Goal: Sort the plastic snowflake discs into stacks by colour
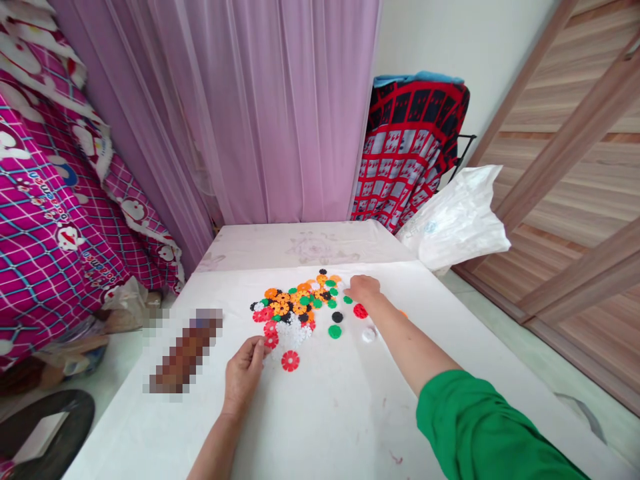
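Notched plastic snowflake discs lie in a loose pile on the white-covered table: orange discs (pixel 281 304), white discs (pixel 295 333), and black, green and red ones. My left hand (pixel 244 369) is at the pile's near left edge, thumb and forefinger closed together beside a red disc (pixel 271 340). What they pinch, if anything, is too small to tell. My right hand (pixel 364 287) rests at the far right edge of the pile with its fingers curled down; the fingertips are largely hidden. Nearest to it are a green disc (pixel 348 300) and a red stack (pixel 360 311).
Right of the pile lie a black stack (pixel 337 317), a green stack (pixel 335 331) and a white stack (pixel 369 334). A single red disc (pixel 290 361) lies in front. A blurred-out brown item (pixel 183 353) is at left. A white plastic bag (pixel 457 220) stands beyond the right edge.
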Tool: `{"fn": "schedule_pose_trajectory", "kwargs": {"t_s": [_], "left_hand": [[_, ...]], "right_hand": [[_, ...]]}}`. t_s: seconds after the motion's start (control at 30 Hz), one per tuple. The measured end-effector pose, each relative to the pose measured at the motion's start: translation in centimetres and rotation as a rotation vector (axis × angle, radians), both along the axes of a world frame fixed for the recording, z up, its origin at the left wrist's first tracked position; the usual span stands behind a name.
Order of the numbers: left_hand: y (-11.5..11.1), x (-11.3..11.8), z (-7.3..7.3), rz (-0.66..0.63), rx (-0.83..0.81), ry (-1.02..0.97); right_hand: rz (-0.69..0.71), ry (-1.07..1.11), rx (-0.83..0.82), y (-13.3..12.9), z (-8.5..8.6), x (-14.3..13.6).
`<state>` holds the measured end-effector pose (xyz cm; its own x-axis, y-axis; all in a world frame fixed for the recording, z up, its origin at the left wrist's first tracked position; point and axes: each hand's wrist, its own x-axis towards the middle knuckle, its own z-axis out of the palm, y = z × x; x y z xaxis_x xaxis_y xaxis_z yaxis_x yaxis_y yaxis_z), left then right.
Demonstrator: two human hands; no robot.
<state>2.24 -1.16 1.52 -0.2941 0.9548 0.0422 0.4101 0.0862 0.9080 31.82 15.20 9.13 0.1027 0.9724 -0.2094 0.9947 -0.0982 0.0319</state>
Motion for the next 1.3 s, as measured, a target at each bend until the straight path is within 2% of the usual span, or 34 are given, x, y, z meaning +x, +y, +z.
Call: {"fn": "schedule_pose_trajectory", "kwargs": {"t_s": [0.2, 0.37, 0.53, 0.67, 0.8, 1.03, 1.2, 1.3], "left_hand": [[0.0, 0.0, 0.0, -0.007, 0.001, 0.023], [0.0, 0.0, -0.1, -0.002, 0.004, 0.019], [0.2, 0.0, -0.2, -0.016, 0.006, 0.006], [0.1, 0.0, -0.1, -0.015, 0.014, 0.003], [0.1, 0.2, 0.3, -0.009, 0.020, -0.015], [-0.1, 0.4, 0.9, 0.009, 0.021, -0.017], [-0.1, 0.4, 0.7, -0.003, 0.017, -0.006], [-0.2, 0.3, 0.5, -0.009, 0.016, 0.000]], "right_hand": [[-0.069, 0.010, -0.056, 1.0, -0.4, -0.7], [-0.053, 0.039, -0.011, 0.0, 0.6, -0.1], [0.099, 0.110, 0.076, -4.0, 1.6, 0.1], [0.322, 0.203, 0.114, -8.5, 1.5, -1.2], [0.405, 0.152, 0.089, -10.7, 1.3, -2.4], [0.446, 0.069, 0.041, -10.7, 0.7, -2.8], [0.444, 0.087, 0.038, -10.9, -0.2, -3.2], [0.418, 0.132, 0.027, -10.2, 0.3, -2.3]]}}
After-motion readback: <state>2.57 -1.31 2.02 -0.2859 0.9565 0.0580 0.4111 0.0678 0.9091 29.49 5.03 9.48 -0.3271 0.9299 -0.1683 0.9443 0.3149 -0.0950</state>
